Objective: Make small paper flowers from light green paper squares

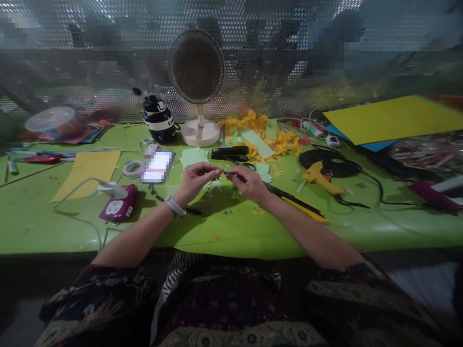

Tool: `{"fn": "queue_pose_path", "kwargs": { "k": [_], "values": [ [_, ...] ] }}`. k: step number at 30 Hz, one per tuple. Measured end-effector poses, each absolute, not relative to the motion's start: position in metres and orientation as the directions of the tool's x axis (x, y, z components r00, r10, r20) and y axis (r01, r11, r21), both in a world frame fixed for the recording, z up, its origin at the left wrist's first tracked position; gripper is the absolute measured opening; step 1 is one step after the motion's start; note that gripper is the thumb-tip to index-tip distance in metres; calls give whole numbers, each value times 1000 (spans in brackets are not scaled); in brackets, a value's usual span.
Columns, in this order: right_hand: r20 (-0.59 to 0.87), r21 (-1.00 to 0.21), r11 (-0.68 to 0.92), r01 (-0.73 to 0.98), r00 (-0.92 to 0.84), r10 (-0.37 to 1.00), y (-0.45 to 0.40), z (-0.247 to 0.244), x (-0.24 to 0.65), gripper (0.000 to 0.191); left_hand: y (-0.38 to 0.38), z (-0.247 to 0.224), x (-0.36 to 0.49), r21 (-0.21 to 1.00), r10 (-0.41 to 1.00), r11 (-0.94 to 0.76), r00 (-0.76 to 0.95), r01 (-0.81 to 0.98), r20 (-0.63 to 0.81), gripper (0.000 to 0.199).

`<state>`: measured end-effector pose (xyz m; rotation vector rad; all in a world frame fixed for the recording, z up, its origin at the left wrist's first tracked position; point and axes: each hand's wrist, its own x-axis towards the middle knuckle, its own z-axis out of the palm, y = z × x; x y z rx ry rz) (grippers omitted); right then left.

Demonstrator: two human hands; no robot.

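My left hand (pixel 198 182) and my right hand (pixel 250 183) meet over the middle of the green table (pixel 202 236), fingertips almost touching. Between the thumb and fingers of my right hand is a tiny dark blue piece, too small to name. The left hand's fingertips are pinched together beside it; whether they hold anything is hidden. Pale green paper pieces (pixel 193 156) lie behind and below the hands. Just beyond them rests a black stapler (pixel 230 153), with dark-handled scissors (pixel 249 166) partly hidden by my right hand. A yellow and black box cutter (pixel 304 209) lies under my right forearm.
A white fan (pixel 200 134) and a dark bottle (pixel 159 130) stand at the back, near yellow paper cutouts (pixel 285 140). At left are a phone (pixel 157 167), tape roll (pixel 133 169) and purple power adapter (pixel 119 205). A yellow glue gun (pixel 320 178) lies at right.
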<state>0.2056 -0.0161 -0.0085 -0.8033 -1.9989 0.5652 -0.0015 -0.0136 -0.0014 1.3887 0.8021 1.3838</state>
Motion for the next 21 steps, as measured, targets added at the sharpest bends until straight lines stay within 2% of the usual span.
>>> {"fn": "queue_pose_path", "kwargs": {
  "k": [9,21],
  "values": [
    [519,-705,643,300,-400,756,-15,-10,207,32,-13,-3,-2,942,938,-304,131,-142,322,34],
    [523,-663,666,341,-426,738,-16,-8,207,33,-15,-1,-2,948,940,-280,155,-149,302,32]
  ]
}}
